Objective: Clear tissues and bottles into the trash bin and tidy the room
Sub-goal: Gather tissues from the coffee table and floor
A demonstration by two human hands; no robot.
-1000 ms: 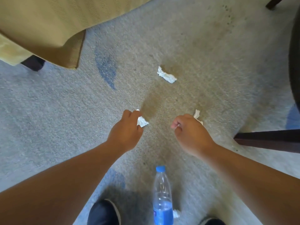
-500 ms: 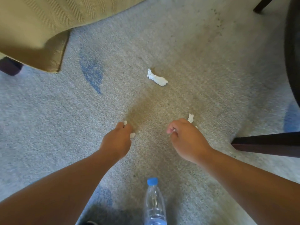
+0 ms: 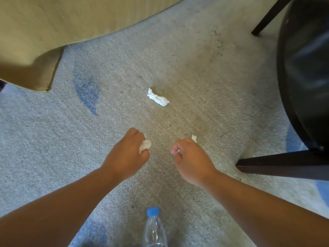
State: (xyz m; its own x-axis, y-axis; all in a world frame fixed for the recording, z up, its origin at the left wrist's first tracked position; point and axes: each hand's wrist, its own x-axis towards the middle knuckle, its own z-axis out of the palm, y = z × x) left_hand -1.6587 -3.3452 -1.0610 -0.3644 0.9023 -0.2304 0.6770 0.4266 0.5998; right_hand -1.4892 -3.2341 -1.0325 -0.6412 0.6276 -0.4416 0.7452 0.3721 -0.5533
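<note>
My left hand [image 3: 126,155] grips a crumpled white tissue [image 3: 145,145] in its curled fingers, above the carpet. My right hand [image 3: 191,160] is curled round a second tissue, of which only a small white corner [image 3: 194,138] sticks out past the knuckles. A third crumpled tissue [image 3: 158,98] lies loose on the carpet farther ahead, between and beyond both hands. A clear plastic bottle with a blue cap [image 3: 154,227] lies on the floor at the bottom edge, below my arms.
Grey carpet with blue patches [image 3: 87,93] covers the floor. A beige upholstered chair or bed skirt [image 3: 44,32] fills the upper left. A dark chair seat [image 3: 306,68] and its legs [image 3: 277,165] stand at the right.
Both hands have lifted slightly with their tissues, and more of the tissue shows in my left hand. The view has shifted forward a little, so the bottle sits lower in frame.
</note>
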